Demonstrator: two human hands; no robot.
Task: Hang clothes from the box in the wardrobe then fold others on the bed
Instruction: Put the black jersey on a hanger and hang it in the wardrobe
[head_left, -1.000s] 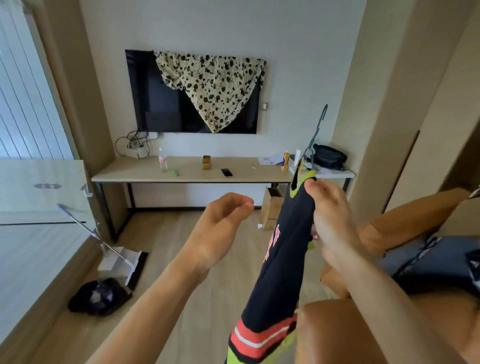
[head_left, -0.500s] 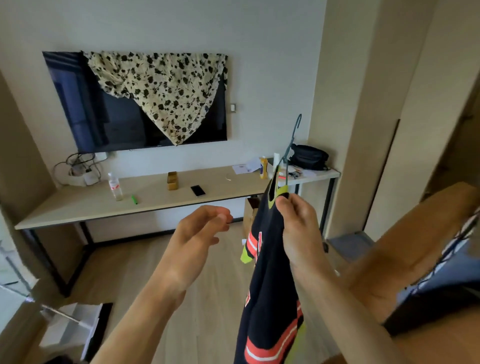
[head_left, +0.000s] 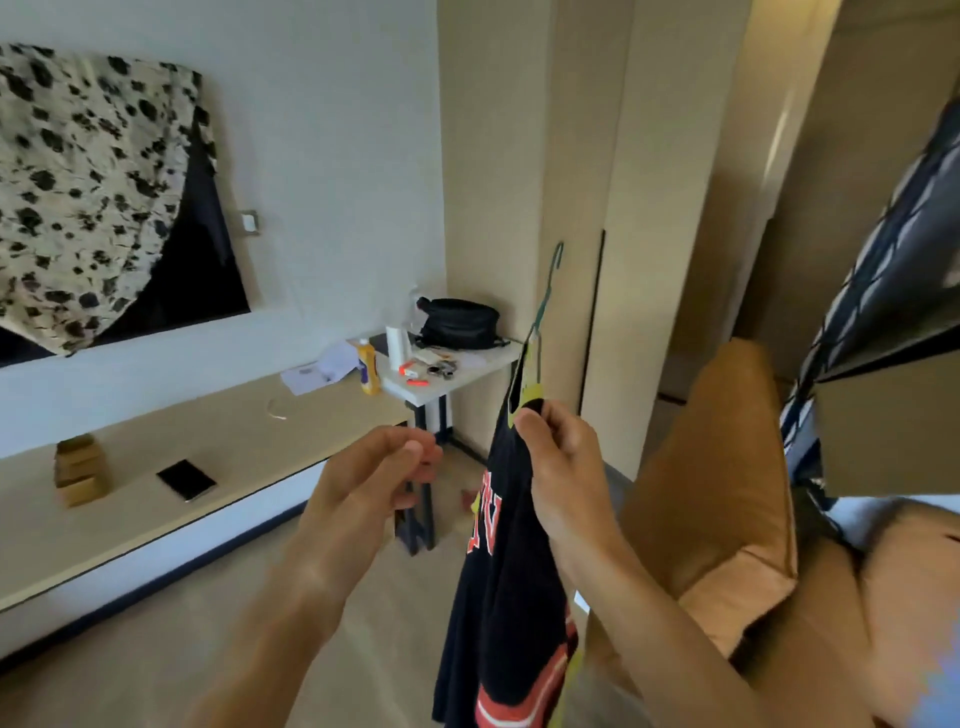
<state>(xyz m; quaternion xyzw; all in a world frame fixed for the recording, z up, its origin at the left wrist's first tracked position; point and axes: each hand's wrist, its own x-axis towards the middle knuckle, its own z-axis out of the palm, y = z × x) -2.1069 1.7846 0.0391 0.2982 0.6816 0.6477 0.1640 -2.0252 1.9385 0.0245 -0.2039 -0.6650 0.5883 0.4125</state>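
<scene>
At the far left a spotted cloth (head_left: 88, 171) drapes over the wall screen (head_left: 202, 270). Below it runs a long desk (head_left: 156, 525) with a phone (head_left: 186, 479) and a yellow bottle (head_left: 368, 370). A black bag (head_left: 460, 322) sits on the small white table (head_left: 467, 371) at its end.

Your left hand (head_left: 374, 493) hangs in mid-air with fingers loosely curled, gripping nothing, near the dark jersey (head_left: 509, 597) but apart from it.

Your right hand (head_left: 566, 467) has its fingers clamped on the jersey's yellow-trimmed collar, under the green hanger (head_left: 548, 291). The hanger's 1 hook points up before the beige wardrobe panel (head_left: 670, 208), and the jersey hangs straight down.

At the right are orange fabric (head_left: 717, 493) and a checked garment (head_left: 883, 260).
</scene>
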